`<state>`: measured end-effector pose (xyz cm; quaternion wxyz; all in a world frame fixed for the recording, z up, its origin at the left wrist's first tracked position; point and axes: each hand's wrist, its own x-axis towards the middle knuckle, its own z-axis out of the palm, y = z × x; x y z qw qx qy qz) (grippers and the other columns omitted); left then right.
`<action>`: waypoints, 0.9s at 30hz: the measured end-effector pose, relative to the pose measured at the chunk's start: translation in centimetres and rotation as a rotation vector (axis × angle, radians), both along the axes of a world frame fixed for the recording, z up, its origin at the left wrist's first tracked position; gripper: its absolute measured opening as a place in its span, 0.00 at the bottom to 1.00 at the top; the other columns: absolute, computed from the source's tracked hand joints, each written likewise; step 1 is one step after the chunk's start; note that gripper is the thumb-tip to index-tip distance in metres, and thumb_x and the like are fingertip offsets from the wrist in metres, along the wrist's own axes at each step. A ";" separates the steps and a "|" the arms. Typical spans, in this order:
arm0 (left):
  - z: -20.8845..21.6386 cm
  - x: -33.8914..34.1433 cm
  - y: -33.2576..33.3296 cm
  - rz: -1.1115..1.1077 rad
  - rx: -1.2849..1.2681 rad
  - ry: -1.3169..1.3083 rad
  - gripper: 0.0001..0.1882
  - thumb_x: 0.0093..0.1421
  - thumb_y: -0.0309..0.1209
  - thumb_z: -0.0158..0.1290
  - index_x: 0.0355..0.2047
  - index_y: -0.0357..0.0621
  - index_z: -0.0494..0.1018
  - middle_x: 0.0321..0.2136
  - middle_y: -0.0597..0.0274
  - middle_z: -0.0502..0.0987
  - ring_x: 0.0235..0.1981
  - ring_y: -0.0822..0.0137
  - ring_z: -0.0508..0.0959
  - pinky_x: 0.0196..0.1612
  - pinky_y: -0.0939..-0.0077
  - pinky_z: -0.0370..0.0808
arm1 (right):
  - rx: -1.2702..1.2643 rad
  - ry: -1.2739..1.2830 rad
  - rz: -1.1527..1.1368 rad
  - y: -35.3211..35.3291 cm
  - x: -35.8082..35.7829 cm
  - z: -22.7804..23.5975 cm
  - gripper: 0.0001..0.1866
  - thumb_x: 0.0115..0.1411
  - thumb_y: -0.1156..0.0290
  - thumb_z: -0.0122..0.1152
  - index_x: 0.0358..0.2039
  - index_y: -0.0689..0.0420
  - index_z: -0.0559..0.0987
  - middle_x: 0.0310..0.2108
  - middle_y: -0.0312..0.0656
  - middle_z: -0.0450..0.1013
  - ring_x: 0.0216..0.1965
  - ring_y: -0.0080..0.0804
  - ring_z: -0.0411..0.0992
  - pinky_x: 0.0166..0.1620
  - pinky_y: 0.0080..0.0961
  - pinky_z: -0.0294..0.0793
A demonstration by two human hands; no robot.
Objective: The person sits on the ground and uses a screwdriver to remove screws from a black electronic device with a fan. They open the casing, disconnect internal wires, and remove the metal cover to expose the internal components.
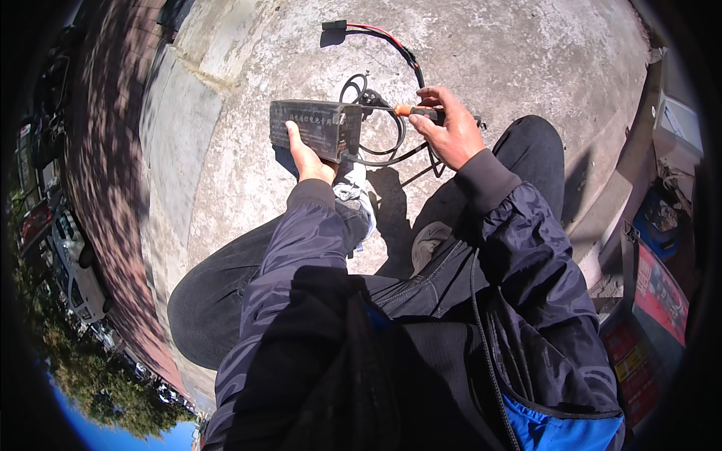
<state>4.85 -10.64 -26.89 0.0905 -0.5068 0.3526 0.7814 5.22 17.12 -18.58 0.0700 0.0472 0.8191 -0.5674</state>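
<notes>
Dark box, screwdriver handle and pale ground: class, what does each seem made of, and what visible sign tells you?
Dark box: metal or hard plastic, I cannot tell which; dull and dusty, with rigid, flat faces.
Screwdriver handle: probably moulded plastic, judging by its bright orange and black colouring.
Pale ground: likely concrete; matte, grey and blotchy, with worn patches.

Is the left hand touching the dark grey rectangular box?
Touching. The head view shows it: the thumb of the left hand lies against the printed face of the dark grey rectangular box, no gap visible.
</notes>
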 end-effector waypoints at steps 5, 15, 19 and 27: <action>0.3 0.0 0.1 -0.014 -0.002 -0.002 0.38 0.68 0.71 0.48 0.61 0.56 0.76 0.54 0.59 0.82 0.51 0.54 0.82 0.54 0.49 0.79 | 0.037 -0.296 0.026 0.7 -0.1 0.3 0.24 0.70 0.63 0.71 0.59 0.60 0.75 0.38 0.41 0.79 0.34 0.22 0.75 0.38 0.24 0.76; -0.5 0.1 -0.2 -0.021 -0.031 -0.007 0.39 0.67 0.72 0.48 0.61 0.55 0.76 0.55 0.58 0.82 0.52 0.53 0.81 0.55 0.47 0.78 | -0.157 -0.537 -0.067 0.4 -0.7 1.8 0.15 0.72 0.68 0.67 0.51 0.64 0.77 0.37 0.38 0.77 0.38 0.21 0.75 0.40 0.22 0.76; -0.6 0.1 -0.2 -0.014 -0.013 -0.003 0.39 0.67 0.72 0.48 0.61 0.55 0.76 0.55 0.59 0.82 0.52 0.53 0.81 0.55 0.47 0.78 | -0.162 -0.110 0.050 0.1 -0.3 1.3 0.14 0.71 0.71 0.66 0.52 0.63 0.77 0.37 0.37 0.78 0.38 0.22 0.76 0.43 0.22 0.76; -0.3 0.3 -0.3 -0.034 -0.006 0.006 0.40 0.68 0.71 0.50 0.65 0.54 0.72 0.58 0.61 0.80 0.53 0.57 0.81 0.53 0.53 0.79 | -0.040 -0.359 -0.040 0.5 -0.6 1.0 0.17 0.70 0.64 0.66 0.53 0.62 0.80 0.35 0.47 0.81 0.36 0.32 0.79 0.43 0.33 0.79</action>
